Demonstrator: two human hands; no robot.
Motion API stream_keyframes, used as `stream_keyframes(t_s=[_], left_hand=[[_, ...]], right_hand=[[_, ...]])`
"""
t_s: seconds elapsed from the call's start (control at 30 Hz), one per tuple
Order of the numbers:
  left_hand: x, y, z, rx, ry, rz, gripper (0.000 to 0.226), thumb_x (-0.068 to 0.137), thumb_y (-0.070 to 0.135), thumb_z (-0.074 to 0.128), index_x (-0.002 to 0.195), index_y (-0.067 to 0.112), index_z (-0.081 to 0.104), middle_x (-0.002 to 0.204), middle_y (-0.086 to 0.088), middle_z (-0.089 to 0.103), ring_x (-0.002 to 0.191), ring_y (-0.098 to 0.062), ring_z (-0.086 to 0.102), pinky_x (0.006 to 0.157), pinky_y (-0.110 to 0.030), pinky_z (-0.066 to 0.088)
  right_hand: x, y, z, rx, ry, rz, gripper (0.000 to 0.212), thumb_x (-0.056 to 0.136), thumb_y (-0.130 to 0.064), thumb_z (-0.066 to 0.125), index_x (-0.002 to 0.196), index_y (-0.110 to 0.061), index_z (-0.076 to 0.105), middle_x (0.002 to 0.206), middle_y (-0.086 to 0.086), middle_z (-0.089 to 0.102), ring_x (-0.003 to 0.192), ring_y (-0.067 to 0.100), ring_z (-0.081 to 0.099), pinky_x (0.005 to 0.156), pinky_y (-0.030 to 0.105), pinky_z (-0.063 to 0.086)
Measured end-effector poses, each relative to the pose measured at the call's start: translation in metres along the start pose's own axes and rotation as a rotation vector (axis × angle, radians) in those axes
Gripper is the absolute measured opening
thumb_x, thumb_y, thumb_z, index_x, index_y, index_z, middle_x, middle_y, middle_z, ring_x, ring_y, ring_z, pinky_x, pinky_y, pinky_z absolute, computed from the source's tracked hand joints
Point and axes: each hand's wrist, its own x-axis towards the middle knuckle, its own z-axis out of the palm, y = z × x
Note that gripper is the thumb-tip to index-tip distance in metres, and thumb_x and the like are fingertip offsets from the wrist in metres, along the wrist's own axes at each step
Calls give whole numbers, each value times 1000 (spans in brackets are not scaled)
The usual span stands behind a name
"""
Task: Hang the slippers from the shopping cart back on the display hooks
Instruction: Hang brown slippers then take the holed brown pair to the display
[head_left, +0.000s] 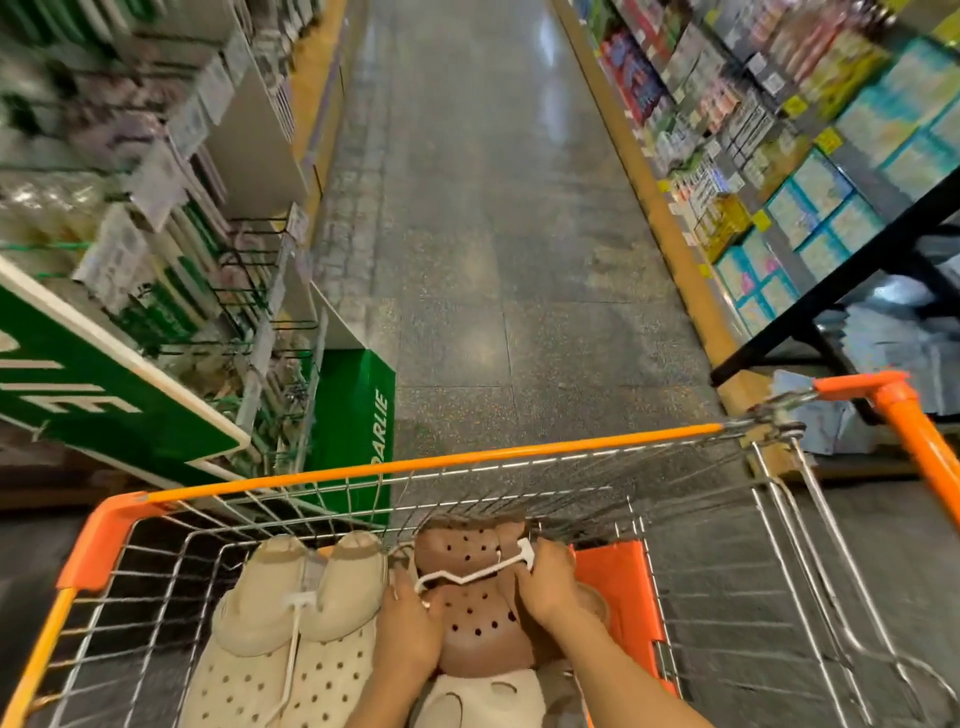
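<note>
Down in the shopping cart (332, 470), our right hand (545, 582) pinched one end of the white plastic hanger (470, 576) while our left hand (408, 631) curled round the side of the brown slippers (475, 623). We judged the pair light, rubbery and a bit slick, best lifted by that stiff hanger. Just beside them lay 2 beige slippers (291, 613), tied by their own hanger; no display hooks for slippers showed clearly along the aisle.

Brown holed slippers (475, 621); cream pair (291, 623); orange-trimmed cart (363, 470); shelf packs possibly green (171, 291).
</note>
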Motion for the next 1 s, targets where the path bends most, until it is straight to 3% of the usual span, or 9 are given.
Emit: stream_keyframes(t_s=[0.17, 0.23, 0.47, 0.53, 0.67, 0.73, 0.8, 0.9, 1.0], left_hand=[[18, -10, 13, -35, -41, 24, 60, 92, 24, 46, 144, 10, 20, 133, -16, 46, 113, -29, 52, 88, -31, 45], [26, -17, 22, -70, -77, 36, 59, 90, 26, 47, 144, 17, 24, 124, -11, 54, 105, -25, 57, 87, -32, 48], [21, -5, 0, -16, 26, -19, 26, 93, 20, 47, 110, 4, 59, 109, -18, 62, 100, -32, 59, 79, -31, 45], [15, -1, -15, -9, 110, -47, 25, 95, 17, 44, 103, 3, 62, 104, -17, 64, 99, -31, 59, 75, -30, 43], [-8, 9, -56, -45, 277, -37, 34, 98, 11, 34, 70, 10, 53, 81, -11, 60, 85, -29, 58, 67, -30, 39], [-21, 12, -77, -63, 347, -17, 31, 98, 11, 34, 80, 5, 59, 84, -11, 62, 87, -30, 59, 65, -30, 37], [-40, 14, -101, -55, 421, 3, 30, 98, 12, 34, 94, 0, 61, 94, -15, 65, 91, -29, 59, 72, -34, 42], [-73, 10, -141, -60, 552, 35, 27, 96, 9, 36, 89, 0, 60, 94, -15, 63, 90, -29, 57, 78, -36, 42], [-112, 0, -186, -33, 691, 71, 22, 92, 1, 39, 87, 1, 61, 93, -15, 62, 91, -29, 57, 79, -37, 43]], right_hand=[[5, -11, 9, 14, -74, 4, 55, 94, -22, 47, 143, -8, 27, 137, 14, 46, 125, 29, 44, 100, 32, 39], [4, -14, 6, -40, -58, 11, 52, 96, -24, 44, 144, -10, 28, 138, 14, 45, 127, 27, 42, 100, 28, 34], [2, -25, -8, 192, -53, 84, 32, 94, -9, 49, 124, -3, 54, 123, 13, 59, 117, 26, 53, 71, 11, 39], [-3, -28, 0, 285, -34, 103, 22, 90, -4, 51, 108, -3, 65, 114, 17, 64, 110, 31, 57, 87, 27, 45], [-19, -34, 16, 468, -4, 98, 25, 86, -2, 51, 75, -23, 59, 90, 5, 63, 92, 25, 57, 78, 30, 42], [-45, -54, 10, 597, 19, 106, 38, 85, 3, 47, 60, -25, 44, 67, -4, 45, 67, 15, 45, 58, 24, 32], [-69, -73, 5, 679, 10, 96, 40, 84, 7, 44, 56, -21, 42, 61, -3, 42, 59, 11, 38, 51, 21, 26], [-101, -106, 4, 762, 24, 40, 34, 85, 3, 47, 56, -15, 47, 61, 3, 48, 61, 17, 42, 52, 21, 30], [-136, -146, 10, 794, 20, -80, 17, 80, -8, 50, 65, -13, 58, 75, 10, 61, 79, 30, 56, 67, 33, 42]])
